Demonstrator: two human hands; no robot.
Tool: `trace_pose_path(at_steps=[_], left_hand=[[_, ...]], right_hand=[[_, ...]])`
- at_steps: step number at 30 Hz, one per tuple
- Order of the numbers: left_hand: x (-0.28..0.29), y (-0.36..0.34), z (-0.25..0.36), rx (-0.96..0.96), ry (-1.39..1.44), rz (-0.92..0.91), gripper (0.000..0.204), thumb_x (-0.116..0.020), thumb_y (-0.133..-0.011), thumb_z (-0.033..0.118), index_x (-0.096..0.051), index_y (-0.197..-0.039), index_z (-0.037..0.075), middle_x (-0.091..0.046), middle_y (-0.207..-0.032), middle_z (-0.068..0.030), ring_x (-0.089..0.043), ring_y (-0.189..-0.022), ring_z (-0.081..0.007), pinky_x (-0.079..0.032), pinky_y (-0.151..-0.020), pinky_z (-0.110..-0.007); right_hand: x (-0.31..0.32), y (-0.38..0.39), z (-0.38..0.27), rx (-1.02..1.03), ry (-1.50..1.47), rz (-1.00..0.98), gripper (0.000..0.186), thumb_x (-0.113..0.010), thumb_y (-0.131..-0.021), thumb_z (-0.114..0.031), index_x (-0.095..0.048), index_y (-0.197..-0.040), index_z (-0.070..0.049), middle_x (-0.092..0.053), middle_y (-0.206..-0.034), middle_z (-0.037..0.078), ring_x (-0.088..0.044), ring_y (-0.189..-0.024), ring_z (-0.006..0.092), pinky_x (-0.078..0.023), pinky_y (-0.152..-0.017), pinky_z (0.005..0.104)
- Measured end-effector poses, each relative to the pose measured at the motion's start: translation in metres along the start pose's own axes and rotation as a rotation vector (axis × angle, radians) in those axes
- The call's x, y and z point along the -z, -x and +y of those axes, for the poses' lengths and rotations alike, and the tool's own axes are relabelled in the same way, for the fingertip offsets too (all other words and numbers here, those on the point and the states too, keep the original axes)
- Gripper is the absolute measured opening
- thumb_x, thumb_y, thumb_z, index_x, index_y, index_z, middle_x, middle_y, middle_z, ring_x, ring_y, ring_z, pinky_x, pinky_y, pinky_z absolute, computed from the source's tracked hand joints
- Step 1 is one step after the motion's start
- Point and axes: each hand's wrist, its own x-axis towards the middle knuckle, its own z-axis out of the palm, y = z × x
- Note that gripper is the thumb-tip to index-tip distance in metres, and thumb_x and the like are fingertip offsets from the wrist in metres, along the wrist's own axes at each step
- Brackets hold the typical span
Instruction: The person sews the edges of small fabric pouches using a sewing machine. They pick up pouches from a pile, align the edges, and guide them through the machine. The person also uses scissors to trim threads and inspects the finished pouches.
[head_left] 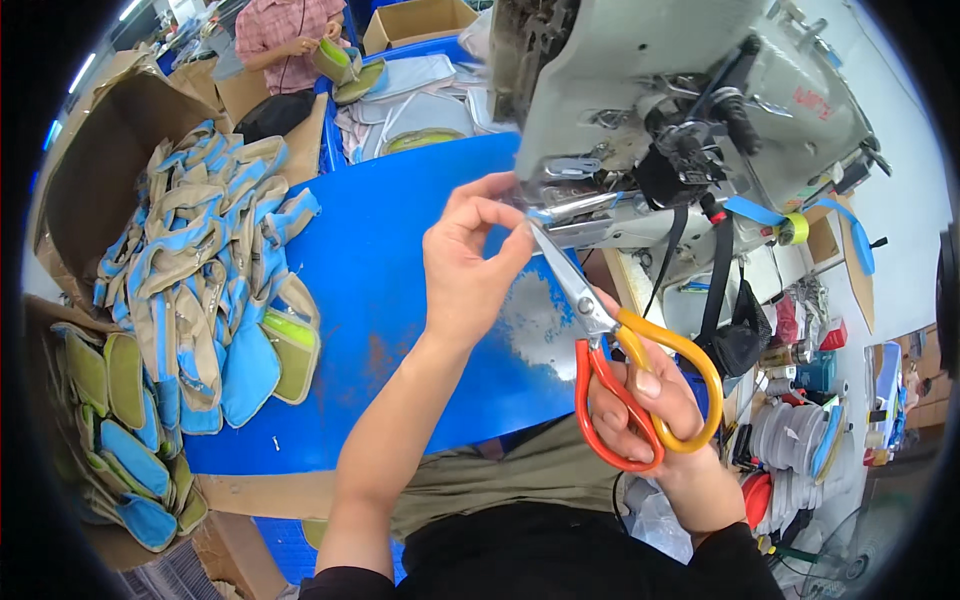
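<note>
In my right hand (655,395) is a pair of scissors (597,318) with one yellow-orange and one red handle loop. Its blades point up and to the left and look nearly closed. Their tips reach the fingertips of my left hand (470,255), where thumb and forefinger pinch together at the sewing machine (690,110). What the pinch holds is too small to make out. Just beside those fingertips, a narrow metal guide (590,207) on the machine has a bit of blue at its end. The machine's needle area is partly hidden by my fingers.
A blue work surface (400,390) with worn patches lies below my hands. Beige-and-blue sewn pieces (200,270) heap over its left side, by a box of green and blue pads (130,450). Blue tape (755,210) hangs at right. Behind, another person (285,40) handles a green piece.
</note>
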Motion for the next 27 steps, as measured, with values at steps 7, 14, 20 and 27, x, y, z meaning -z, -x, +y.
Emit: trace_pose_path(at_steps=[7,14,20,27], left_hand=[[-0.001,-0.006,-0.001,0.059,0.083,-0.005,0.008,-0.073,-0.086,-0.005,-0.067,-0.084,0.0,-0.059,-0.135,-0.0156,-0.061,-0.117,-0.0173,-0.049,-0.102,-0.032],[-0.001,-0.005,-0.008,0.15,0.34,-0.029,0.015,-0.072,-0.09,0.0,-0.061,-0.099,0.006,-0.055,-0.139,-0.0124,-0.06,-0.11,-0.0143,-0.05,-0.096,-0.031],[-0.003,-0.003,-0.015,0.165,0.394,-0.03,0.014,-0.069,-0.093,0.002,-0.059,-0.1,0.008,-0.051,-0.142,-0.0119,-0.057,-0.11,-0.0125,-0.049,-0.093,-0.032],[-0.002,-0.003,-0.012,0.135,0.368,0.0,0.015,-0.069,-0.091,-0.001,-0.058,-0.099,0.006,-0.052,-0.139,-0.0141,-0.058,-0.109,-0.0141,-0.052,-0.089,-0.031]], right_hand=[[-0.004,-0.002,0.007,0.001,-0.123,0.062,0.082,-0.062,-0.098,-0.026,-0.017,-0.165,-0.013,-0.056,-0.076,0.007,-0.045,-0.042,0.0089,-0.037,-0.042,0.0219],[-0.015,-0.015,0.051,0.237,0.25,0.198,0.079,-0.059,-0.098,-0.007,-0.017,-0.165,-0.012,-0.059,-0.085,0.006,-0.048,-0.048,0.0077,-0.037,-0.044,0.0227],[-0.027,-0.015,0.054,0.246,-0.297,0.18,0.083,-0.063,-0.097,-0.001,-0.015,-0.164,-0.012,-0.059,-0.083,0.005,-0.051,-0.051,0.0072,-0.043,-0.046,0.0229],[-0.02,-0.021,0.073,0.306,0.114,0.138,0.084,-0.062,-0.093,0.009,-0.018,-0.162,-0.009,-0.059,-0.086,0.006,-0.053,-0.057,0.0071,-0.043,-0.049,0.0213]])
